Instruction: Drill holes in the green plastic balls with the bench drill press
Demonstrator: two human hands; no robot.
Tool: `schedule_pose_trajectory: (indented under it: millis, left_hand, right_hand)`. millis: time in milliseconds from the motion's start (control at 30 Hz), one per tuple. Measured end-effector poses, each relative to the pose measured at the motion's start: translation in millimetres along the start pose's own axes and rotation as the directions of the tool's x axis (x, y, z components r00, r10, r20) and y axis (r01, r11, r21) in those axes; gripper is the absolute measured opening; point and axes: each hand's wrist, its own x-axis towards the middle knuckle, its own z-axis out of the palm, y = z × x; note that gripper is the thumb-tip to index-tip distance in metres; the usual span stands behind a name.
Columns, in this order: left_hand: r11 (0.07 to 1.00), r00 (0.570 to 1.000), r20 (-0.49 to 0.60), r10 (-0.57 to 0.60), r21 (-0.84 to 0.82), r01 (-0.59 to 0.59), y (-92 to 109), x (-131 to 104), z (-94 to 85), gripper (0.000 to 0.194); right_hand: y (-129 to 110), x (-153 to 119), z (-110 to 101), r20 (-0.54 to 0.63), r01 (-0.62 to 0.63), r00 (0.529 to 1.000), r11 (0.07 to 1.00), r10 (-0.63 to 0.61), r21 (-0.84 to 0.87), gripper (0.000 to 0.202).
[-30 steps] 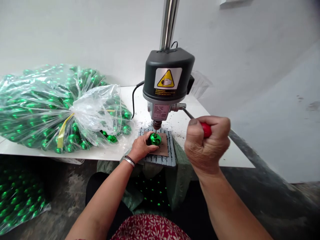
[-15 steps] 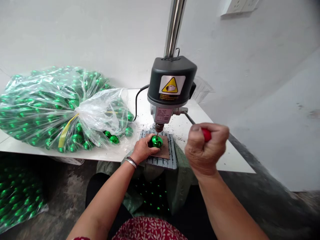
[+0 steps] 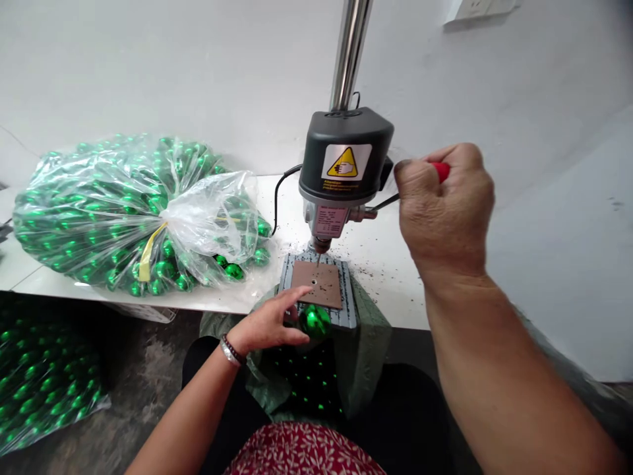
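My left hand (image 3: 270, 323) is at the front edge of the drill press base (image 3: 350, 297), thumb and fingers spread apart. Just right of its fingertips is a shiny green ball (image 3: 315, 321), in front of the brown board (image 3: 329, 280), seemingly out of the fingers' grip. A small pale-rimmed hole shows in the board, beneath the drill bit (image 3: 319, 260). My right hand (image 3: 448, 211) is wrapped round the red knob (image 3: 440, 171) of the feed lever, raised to the right of the black motor housing (image 3: 349, 155).
A tied clear plastic bag of green balls (image 3: 93, 218) lies on the white table (image 3: 386, 251), left of the drill. Dark shavings are scattered round the base. Below the table's front edge, an open green sack (image 3: 368, 356) holds more balls; another full bag (image 3: 44, 376) stands lower left.
The green ball has left its place under the bit and moved toward me, off the board. My left hand has opened. My right hand has swung the lever up, and the bit is clear.
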Motion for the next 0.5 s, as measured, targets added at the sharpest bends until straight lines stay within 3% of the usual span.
schedule_pose_trajectory:
  millis: [33,100,167,200,233,267,367,433,500]
  left_hand:
    - [1.000,1.000,-0.020,-0.016,0.009,0.017,-2.3,-7.0,-6.7,0.067]
    - [0.996,0.973,-0.219,-0.075,0.036,0.085,-10.6,-14.8,-22.1,0.038]
    - [0.971,0.857,-0.498,-0.135,0.106,0.214,-21.3,-11.6,-38.5,0.027]
    - [0.939,0.790,-0.596,-0.147,0.166,0.300,-26.4,-5.5,-46.1,0.027]
    - [0.887,0.752,-0.642,-0.145,0.252,0.386,-30.6,3.3,-52.6,0.029]
    - [0.822,0.756,-0.639,-0.138,0.352,0.448,-33.6,14.0,-57.9,0.032]
    - [0.646,0.867,-0.474,-0.156,0.615,0.452,-36.5,50.8,-65.3,0.043]
    - [0.593,0.908,-0.374,-0.187,0.694,0.408,-36.1,71.0,-65.1,0.051]
    - [0.574,0.919,-0.328,-0.218,0.718,0.393,-36.9,82.6,-63.1,0.057]
  right_hand:
    - [-0.3,-0.1,0.0,0.000,-0.007,1.000,1.000,0.007,-0.007,0.018]
    - [-0.5,0.1,0.0,0.001,-0.006,1.000,1.000,0.006,-0.014,0.018]
    - [0.6,0.5,0.4,-0.006,0.017,1.000,1.000,-0.017,-0.004,0.019]
    - [1.6,0.7,0.7,-0.013,0.031,0.999,1.000,-0.031,0.002,0.020]
    - [2.8,0.7,1.1,-0.018,0.043,0.999,0.999,-0.043,0.006,0.020]
    - [4.0,0.7,1.3,-0.022,0.051,0.998,0.999,-0.051,0.008,0.021]
    - [5.0,0.4,0.9,-0.016,0.056,0.998,0.998,-0.055,0.019,0.020]
    - [2.4,0.1,-0.2,0.002,0.031,1.000,0.999,-0.031,0.031,0.019]
    - [-1.6,-0.1,-1.2,0.025,-0.016,1.000,1.000,0.015,0.027,0.020]
